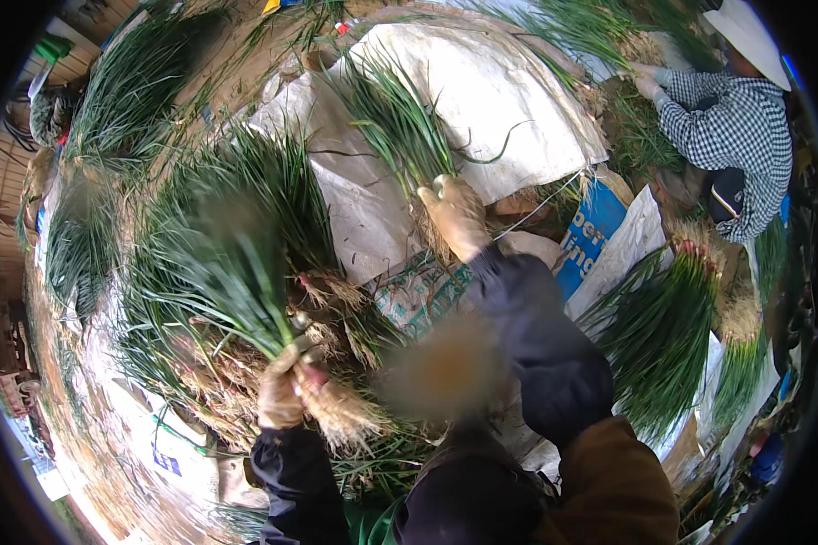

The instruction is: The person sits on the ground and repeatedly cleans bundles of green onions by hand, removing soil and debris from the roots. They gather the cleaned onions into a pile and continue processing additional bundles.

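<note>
My left hand (283, 392), in a light glove, is closed around a bunch of green onions (262, 293) near its pale, hairy roots. The leaves of that bunch point up and away from me, over a large heap of green onions (177, 225). My right hand (450, 208), also gloved, grips the lower stems of a smaller bunch of green onions (399, 116). Its leaves lie across a white woven plastic sheet (511, 88), and its roots hang below my fingers. Part of each bunch's stems is hidden by my fingers.
At the upper right a co-worker (736, 129) in a checked shirt and white hat handles other onions. Root-end-up bundles (668, 327) lie at the right beside a blue printed sack (589, 225). More onion heaps (136, 88) lie at the upper left. A blurred brownish spot covers the lower middle.
</note>
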The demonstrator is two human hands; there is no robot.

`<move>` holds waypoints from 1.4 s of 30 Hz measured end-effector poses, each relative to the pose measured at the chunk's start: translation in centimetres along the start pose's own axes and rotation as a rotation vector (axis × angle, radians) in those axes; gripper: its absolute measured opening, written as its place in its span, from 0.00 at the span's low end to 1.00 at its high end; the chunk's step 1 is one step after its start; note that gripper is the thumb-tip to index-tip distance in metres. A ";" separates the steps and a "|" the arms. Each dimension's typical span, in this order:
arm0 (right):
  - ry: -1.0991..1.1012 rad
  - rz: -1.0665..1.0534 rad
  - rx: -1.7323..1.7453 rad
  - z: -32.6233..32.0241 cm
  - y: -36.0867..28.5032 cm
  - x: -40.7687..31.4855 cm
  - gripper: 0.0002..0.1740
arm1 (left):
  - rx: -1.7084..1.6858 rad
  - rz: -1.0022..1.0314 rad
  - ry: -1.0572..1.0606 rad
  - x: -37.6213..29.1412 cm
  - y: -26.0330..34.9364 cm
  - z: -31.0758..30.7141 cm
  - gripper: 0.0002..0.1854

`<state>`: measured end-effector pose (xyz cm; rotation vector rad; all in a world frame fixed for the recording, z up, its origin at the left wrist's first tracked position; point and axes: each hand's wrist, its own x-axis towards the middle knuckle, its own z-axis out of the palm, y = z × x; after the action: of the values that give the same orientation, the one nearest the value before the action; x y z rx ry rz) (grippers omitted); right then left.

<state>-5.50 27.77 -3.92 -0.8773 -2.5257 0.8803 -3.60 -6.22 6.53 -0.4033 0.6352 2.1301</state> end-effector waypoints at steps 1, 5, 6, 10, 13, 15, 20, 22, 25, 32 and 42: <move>-0.119 0.026 -0.138 0.4 -0.2 1.4 0.21 | -0.005 -0.060 0.049 1.0 -0.5 -0.4 0.24; -0.321 0.303 0.472 -1.3 -1.5 0.0 0.17 | 0.045 0.109 0.273 1.6 -2.9 -0.6 0.10; -0.308 0.324 0.680 -2.2 -1.8 -2.0 0.16 | -0.077 0.089 0.176 1.9 -3.1 -0.3 0.10; 0.141 -0.217 0.441 -3.0 -2.6 -11.3 0.15 | 0.182 0.105 0.237 4.0 -5.3 1.2 0.14; -0.107 -0.129 0.610 -2.1 -2.0 -16.9 0.16 | 0.326 -0.110 0.239 6.5 -6.5 1.3 0.04; -0.156 -0.248 0.592 -1.6 -1.6 -19.2 0.13 | 0.597 -0.167 0.355 7.1 -6.6 0.7 0.09; -0.467 0.069 0.847 -1.7 -1.4 -20.1 0.08 | 0.569 -0.198 0.321 6.5 -6.7 -1.5 0.05; -0.485 0.318 1.141 -2.1 -1.1 -19.2 0.08 | 0.517 -0.270 0.264 6.3 -6.6 -2.0 0.08; -0.089 0.398 1.065 -2.6 0.3 -18.1 0.09 | 0.399 -0.230 0.285 5.7 -6.3 -2.5 0.12; -0.690 0.477 0.789 -1.4 0.9 -20.5 0.13 | 0.378 -0.129 0.416 2.3 -6.6 -2.7 0.07; -0.618 -0.365 -0.112 -6.6 -4.2 -22.7 0.27 | 0.407 -0.123 0.297 1.2 -8.9 1.8 0.15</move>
<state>13.02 13.43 1.59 -0.1488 -3.1362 1.0036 2.76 0.12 4.80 -0.5188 1.1571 1.7804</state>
